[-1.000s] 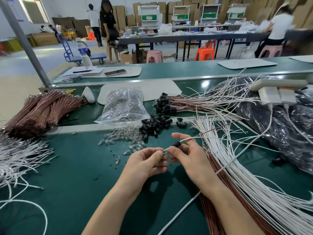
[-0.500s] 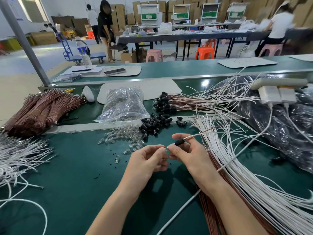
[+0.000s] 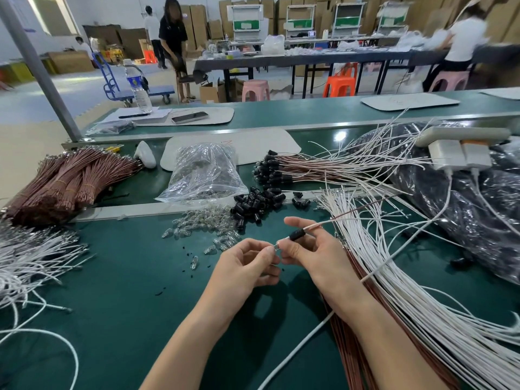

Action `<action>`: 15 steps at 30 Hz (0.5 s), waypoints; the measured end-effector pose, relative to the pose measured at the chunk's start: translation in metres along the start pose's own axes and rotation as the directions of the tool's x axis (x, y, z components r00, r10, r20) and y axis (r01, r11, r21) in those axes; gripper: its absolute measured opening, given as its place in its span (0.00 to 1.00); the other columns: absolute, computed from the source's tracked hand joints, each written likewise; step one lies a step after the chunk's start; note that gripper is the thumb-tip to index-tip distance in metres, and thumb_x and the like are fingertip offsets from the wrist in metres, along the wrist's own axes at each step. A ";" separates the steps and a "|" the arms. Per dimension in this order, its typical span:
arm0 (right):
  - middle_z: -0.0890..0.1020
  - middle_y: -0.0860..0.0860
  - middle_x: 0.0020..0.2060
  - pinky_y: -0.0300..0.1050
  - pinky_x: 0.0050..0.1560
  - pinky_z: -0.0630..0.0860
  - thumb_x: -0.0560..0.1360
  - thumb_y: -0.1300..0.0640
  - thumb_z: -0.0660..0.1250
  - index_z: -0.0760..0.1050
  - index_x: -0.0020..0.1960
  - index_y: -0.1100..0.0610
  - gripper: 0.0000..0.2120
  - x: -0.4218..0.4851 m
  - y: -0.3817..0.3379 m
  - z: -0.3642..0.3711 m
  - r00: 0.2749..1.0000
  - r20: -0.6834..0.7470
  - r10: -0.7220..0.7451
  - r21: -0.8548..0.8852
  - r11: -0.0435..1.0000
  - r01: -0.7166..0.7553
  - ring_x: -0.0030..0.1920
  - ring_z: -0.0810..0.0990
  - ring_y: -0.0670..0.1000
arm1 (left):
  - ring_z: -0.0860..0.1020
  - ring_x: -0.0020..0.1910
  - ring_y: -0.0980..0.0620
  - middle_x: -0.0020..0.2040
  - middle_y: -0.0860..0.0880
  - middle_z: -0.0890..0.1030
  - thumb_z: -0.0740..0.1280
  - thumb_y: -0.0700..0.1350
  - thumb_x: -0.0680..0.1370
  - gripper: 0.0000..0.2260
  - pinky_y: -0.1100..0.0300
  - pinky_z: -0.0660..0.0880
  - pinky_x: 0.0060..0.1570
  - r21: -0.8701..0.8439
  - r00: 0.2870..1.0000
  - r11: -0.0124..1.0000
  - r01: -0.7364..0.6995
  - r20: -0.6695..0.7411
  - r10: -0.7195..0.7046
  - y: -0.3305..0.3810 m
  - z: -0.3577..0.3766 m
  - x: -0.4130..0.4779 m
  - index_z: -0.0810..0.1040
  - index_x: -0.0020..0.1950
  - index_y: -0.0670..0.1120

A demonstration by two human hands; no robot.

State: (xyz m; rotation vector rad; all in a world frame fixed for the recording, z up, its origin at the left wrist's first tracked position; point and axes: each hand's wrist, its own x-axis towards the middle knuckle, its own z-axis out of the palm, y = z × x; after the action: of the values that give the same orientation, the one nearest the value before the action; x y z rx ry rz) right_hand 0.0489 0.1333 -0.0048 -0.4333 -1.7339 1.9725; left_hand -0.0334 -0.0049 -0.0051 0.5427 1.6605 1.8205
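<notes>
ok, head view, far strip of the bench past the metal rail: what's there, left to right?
brown wire bundles → white oval object → clear bag of bulbs → loose black caps → white plug adapters

My left hand [image 3: 247,263] is pinching a clear, glossy glass bulb [image 3: 277,245], and my right hand [image 3: 312,249] is holding a matt black plastic sleeve [image 3: 297,235] on smooth-coated wire [image 3: 315,226]. Under the sleeve the green mat [image 3: 112,277] is looking matt and rubbery. Beyond the sleeve a crinkled clear plastic bag [image 3: 202,175] is shining, and to the sleeve's right black film [image 3: 464,215] is glinting.
</notes>
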 end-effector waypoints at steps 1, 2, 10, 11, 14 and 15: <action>0.83 0.48 0.33 0.38 0.45 0.81 0.75 0.66 0.73 0.78 0.60 0.50 0.17 0.000 0.000 0.000 1.000 0.001 0.006 0.007 1.000 -0.006 0.40 0.85 0.47 | 0.83 0.40 0.51 0.42 0.46 0.85 0.68 0.41 0.81 0.06 0.59 0.81 0.43 0.008 1.000 1.000 -0.001 0.006 0.001 0.000 0.000 0.000 0.80 0.52 0.38; 0.83 0.48 0.34 0.38 0.45 0.81 0.75 0.66 0.73 0.78 0.60 0.50 0.18 0.001 0.000 0.000 1.000 0.002 0.013 0.014 1.000 -0.013 0.40 0.85 0.47 | 0.83 0.40 0.51 0.42 0.46 0.85 0.68 0.41 0.81 0.06 0.59 0.81 0.44 0.017 1.000 1.000 -0.005 0.009 0.005 0.000 0.000 0.000 0.81 0.52 0.39; 0.87 0.56 0.45 0.39 0.44 0.81 0.69 0.50 0.73 0.76 0.63 0.55 0.24 0.001 -0.003 0.003 0.997 -0.013 0.082 0.200 0.977 -0.078 0.44 0.86 0.50 | 0.81 0.37 0.54 0.39 0.48 0.84 0.67 0.40 0.81 0.05 0.61 0.81 0.41 -0.006 0.994 0.998 -0.059 -0.090 0.058 0.001 0.001 0.002 0.82 0.50 0.39; 0.87 0.56 0.45 0.39 0.43 0.81 0.69 0.51 0.72 0.77 0.61 0.56 0.22 0.002 -0.004 0.002 0.995 -0.030 0.096 0.243 0.966 -0.086 0.43 0.86 0.50 | 0.81 0.36 0.54 0.39 0.48 0.84 0.67 0.40 0.81 0.05 0.61 0.81 0.40 -0.027 0.994 0.998 -0.058 -0.098 0.055 0.002 0.000 0.002 0.82 0.49 0.39; 0.87 0.55 0.43 0.38 0.40 0.81 0.71 0.52 0.71 0.82 0.54 0.59 0.15 0.004 -0.004 -0.002 0.992 -0.051 0.120 0.331 0.939 -0.097 0.40 0.85 0.49 | 0.81 0.36 0.54 0.40 0.48 0.84 0.67 0.40 0.81 0.05 0.61 0.80 0.40 -0.045 0.994 0.997 -0.056 -0.097 0.052 0.002 0.000 0.002 0.82 0.49 0.39; 0.87 0.55 0.42 0.38 0.39 0.81 0.70 0.53 0.71 0.83 0.52 0.59 0.14 0.004 -0.004 -0.003 0.991 -0.050 0.123 0.343 0.934 -0.099 0.40 0.85 0.49 | 0.81 0.36 0.54 0.40 0.48 0.84 0.67 0.40 0.81 0.06 0.62 0.80 0.40 -0.036 0.994 0.998 -0.057 -0.093 0.053 0.002 0.001 0.002 0.82 0.50 0.39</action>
State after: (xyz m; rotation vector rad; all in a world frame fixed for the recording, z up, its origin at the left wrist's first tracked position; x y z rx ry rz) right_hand 0.0478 0.1381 -0.0010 -0.4798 -1.3125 2.2539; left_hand -0.0342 -0.0033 -0.0032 0.4997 1.6820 1.9395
